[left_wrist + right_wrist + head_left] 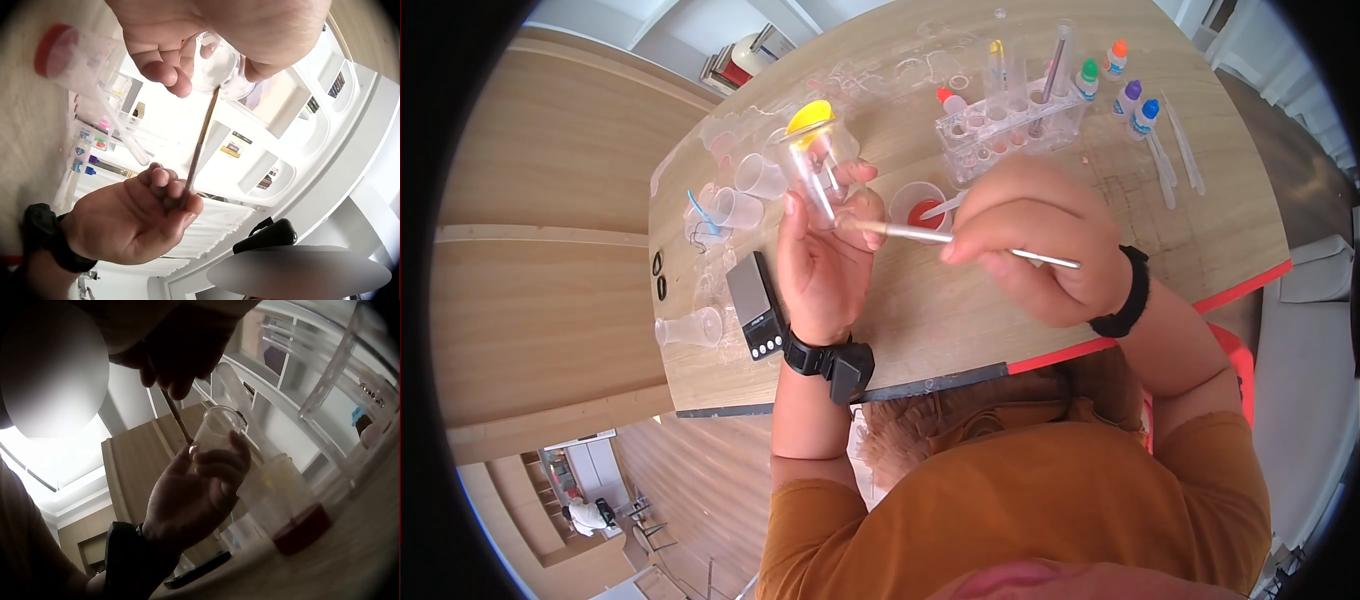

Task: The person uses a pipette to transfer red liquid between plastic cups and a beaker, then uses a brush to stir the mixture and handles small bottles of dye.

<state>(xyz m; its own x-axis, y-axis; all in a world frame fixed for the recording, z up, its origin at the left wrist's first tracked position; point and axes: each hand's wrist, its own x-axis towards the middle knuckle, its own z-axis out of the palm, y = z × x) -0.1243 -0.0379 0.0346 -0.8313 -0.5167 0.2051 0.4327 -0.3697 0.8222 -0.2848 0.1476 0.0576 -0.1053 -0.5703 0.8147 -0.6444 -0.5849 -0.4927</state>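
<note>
My left hand holds a small clear cup tilted, fingers curled round its side. In my right hand a slim paintbrush is pinched between thumb and fingers. Its bristle end is right at the clear cup's lower end in the head view; the left wrist view also shows the brush tip overlapping the cup. Below and between both hands stands a cup of red liquid, with a plastic pipette leaning in it. A yellow round patch overlaps the clear cup's far rim.
A clear rack with test tubes stands at the back, near several dropper bottles with coloured caps. Pipettes lie on the right. A black scale and several plastic cups are on the left; another cup lies sideways.
</note>
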